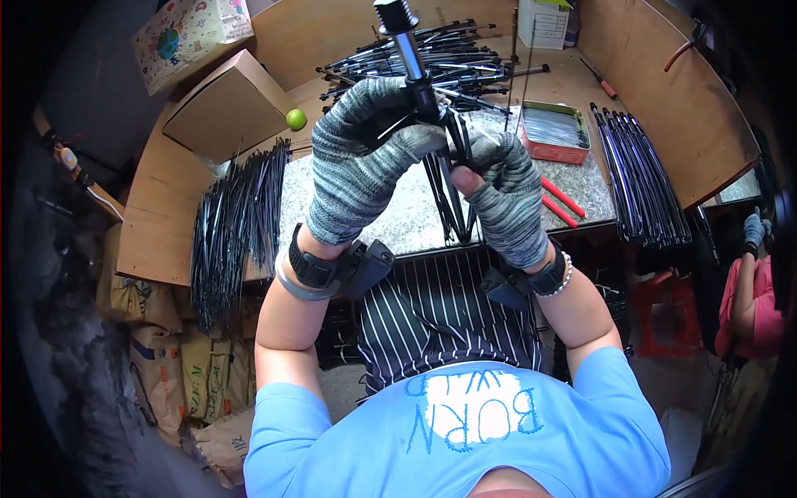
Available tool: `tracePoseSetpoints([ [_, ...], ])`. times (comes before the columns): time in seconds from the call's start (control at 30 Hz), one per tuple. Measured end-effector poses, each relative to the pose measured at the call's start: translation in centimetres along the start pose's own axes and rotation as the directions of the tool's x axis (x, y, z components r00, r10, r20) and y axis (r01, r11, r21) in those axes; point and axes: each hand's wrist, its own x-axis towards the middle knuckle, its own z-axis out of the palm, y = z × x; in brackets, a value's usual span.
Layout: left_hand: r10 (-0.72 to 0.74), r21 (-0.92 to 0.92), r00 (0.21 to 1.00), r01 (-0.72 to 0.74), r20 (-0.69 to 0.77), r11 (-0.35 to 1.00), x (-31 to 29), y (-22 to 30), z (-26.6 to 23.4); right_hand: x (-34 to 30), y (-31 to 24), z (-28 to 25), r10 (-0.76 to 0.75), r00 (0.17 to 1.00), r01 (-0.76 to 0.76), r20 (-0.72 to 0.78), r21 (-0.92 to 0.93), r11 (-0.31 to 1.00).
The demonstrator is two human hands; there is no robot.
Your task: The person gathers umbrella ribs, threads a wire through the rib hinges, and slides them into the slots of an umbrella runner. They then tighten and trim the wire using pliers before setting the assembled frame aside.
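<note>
Before my chest, over the bench, I hold an umbrella frame point(408, 55) upright, its black threaded end up and its bright metal tube below that. My left hand point(359, 170), in a grey knitted glove, is closed round the frame just under the tube. Thin black ribs point(444, 199) hang down from there between my hands. My right hand point(508, 199), gloved with a bare thumb tip, is closed with its fingers pinched at the ribs' upper joints. What lies inside that pinch is hidden. Red-handled pliers point(563, 202) lie beside my right hand.
Loose black ribs point(241, 224) hang over the bench's left edge. More umbrella frames are piled at the back point(415, 62) and lined up at the right point(635, 174). A red tin point(558, 152) holds thin wires. A cardboard box point(224, 108) and green ball point(296, 119) stand left. Another person point(747, 299) is far right.
</note>
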Motion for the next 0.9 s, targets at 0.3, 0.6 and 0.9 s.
tracePoseSetpoints([
  [0.3,0.017,-0.025,0.999,-0.016,0.040,1.000,0.3,-0.2,-0.1,0.9,-1.3,-1.4,0.181,0.973,-0.176,0.141,-0.042,0.983],
  [0.6,0.011,-0.085,0.995,-0.003,0.097,0.996,-0.1,-0.1,-0.3,1.5,-1.6,-2.0,0.220,0.935,-0.242,0.279,0.048,0.969],
  [0.9,0.084,0.013,0.996,-0.084,0.012,0.996,-0.5,-0.7,0.1,-0.4,-1.0,-0.7,-0.301,0.926,0.376,0.228,-0.475,0.796],
])
